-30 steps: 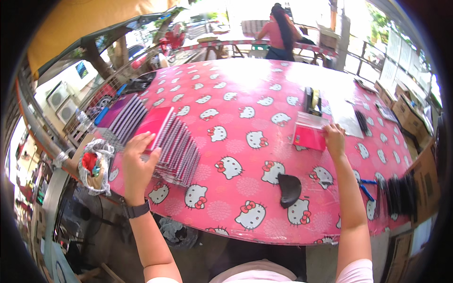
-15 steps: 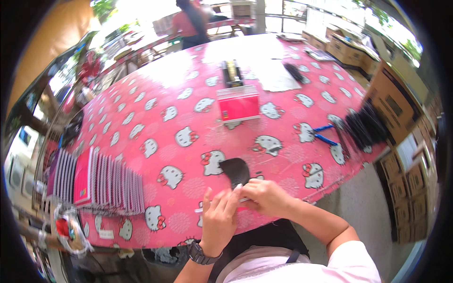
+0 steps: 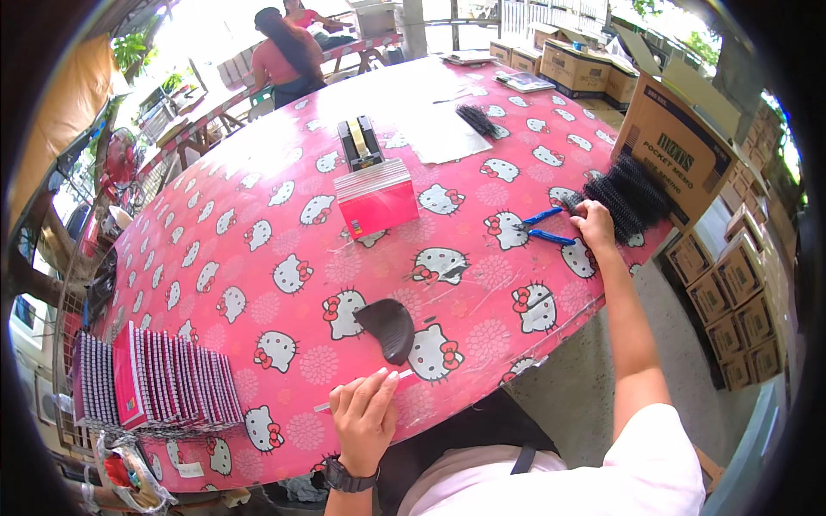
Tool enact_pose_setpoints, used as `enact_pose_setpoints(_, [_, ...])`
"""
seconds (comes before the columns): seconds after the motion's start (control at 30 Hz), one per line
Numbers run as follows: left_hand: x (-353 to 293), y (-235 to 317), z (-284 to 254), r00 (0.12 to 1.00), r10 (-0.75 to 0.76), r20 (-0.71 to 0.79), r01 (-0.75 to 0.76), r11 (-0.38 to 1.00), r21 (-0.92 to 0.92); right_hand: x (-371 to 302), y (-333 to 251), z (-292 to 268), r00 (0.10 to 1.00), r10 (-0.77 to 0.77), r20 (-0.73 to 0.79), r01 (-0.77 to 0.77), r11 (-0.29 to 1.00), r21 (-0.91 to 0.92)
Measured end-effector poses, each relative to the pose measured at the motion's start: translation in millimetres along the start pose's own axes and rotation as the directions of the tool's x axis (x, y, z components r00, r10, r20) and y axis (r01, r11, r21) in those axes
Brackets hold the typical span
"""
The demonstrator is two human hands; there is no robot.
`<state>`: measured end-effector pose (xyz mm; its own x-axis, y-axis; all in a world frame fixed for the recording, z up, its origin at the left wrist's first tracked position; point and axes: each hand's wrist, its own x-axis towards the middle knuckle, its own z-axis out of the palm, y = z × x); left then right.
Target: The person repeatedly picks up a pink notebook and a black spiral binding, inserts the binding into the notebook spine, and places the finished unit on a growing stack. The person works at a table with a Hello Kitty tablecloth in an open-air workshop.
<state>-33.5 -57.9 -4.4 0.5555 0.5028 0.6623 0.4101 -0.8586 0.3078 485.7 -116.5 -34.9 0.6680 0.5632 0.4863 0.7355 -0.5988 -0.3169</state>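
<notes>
My left hand, with a dark watch on the wrist, is closed on a thin pale-edged strip that sticks out on both sides of the fingers. Just beyond it lies a black curved piece, flat on the pink tablecloth. Out to the right, my right hand reaches the near end of a heap of black spiral binding coils. Its fingers are bent and pinch at the coils; the fingertips are partly hidden. Blue-handled pliers lie just left of that hand.
Spiral notebooks stand in a row at the left. A pink notebook stack sits mid-table before a black holder. Behind the coils stands a cardboard box; more boxes are piled at right. Two people are at the back.
My right hand has left my left hand's side and moved right to the black coils. The left hand still holds the strip. The view has turned to the right.
</notes>
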Motion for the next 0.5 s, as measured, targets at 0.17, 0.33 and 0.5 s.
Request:
enact_pose_setpoints(0.17, [-2,2,-7,0.999,-0.027,0.036,0.028,0.999,-0.020,14,-18,-4,0.999,0.039,0.007,-0.040,0.981,0.189])
enact_pose_setpoints(0.33, [4,2,-3,0.998,-0.017,0.056,0.016,1.000,0.009,-13,-96,-60,0.986,-0.005,0.166,-0.088,0.834,0.545])
enact_pose_setpoints(0.5, [0,-1,-3,0.998,-0.052,0.019,0.052,0.999,0.009,-111,-208,-66,0.701,-0.618,0.356,0.092,0.573,0.814])
